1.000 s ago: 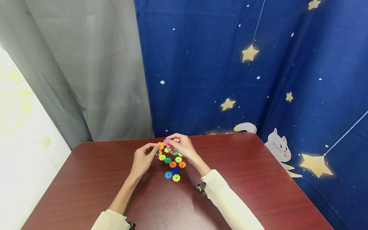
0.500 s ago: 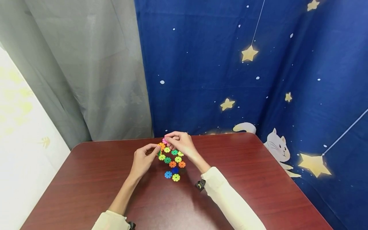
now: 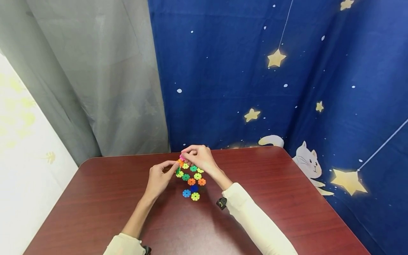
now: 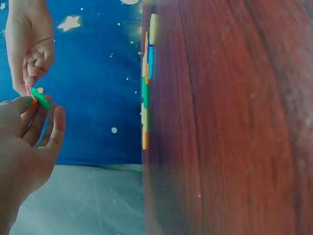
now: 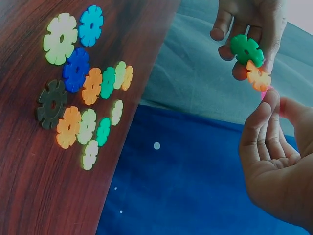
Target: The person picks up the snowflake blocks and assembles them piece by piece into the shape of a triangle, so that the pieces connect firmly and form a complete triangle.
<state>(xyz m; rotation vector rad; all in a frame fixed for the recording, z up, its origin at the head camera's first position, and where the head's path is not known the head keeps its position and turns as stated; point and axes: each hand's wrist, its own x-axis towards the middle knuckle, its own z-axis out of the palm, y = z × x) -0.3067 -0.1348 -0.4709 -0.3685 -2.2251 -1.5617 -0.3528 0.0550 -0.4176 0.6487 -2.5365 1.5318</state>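
Note:
Above the table's far part, my left hand (image 3: 158,177) pinches an orange notched plastic building disc (image 5: 257,78) between thumb and fingertips. A green notched disc (image 5: 247,49) is joined to the orange one's edge. My right hand (image 3: 203,160) pinches a pink notched disc (image 3: 182,157), mostly hidden by its fingertips in the right wrist view. Pink and orange discs meet edge to edge; whether their slots interlock I cannot tell. Beneath the hands lie several loose-looking discs, among them a dark blue disc (image 5: 76,70), a light blue disc (image 5: 91,25) and a black disc (image 5: 51,104).
The discs lie flat on a reddish-brown wooden table (image 3: 95,209). A yellow-green disc (image 3: 195,196) is the nearest of them. Behind the table's far edge hang a grey curtain (image 3: 121,88) and a blue star-patterned curtain (image 3: 216,78).
My right hand has shifted slightly left with the pink disc, closer to the left hand. The orange and green discs have turned a little in the left fingers.

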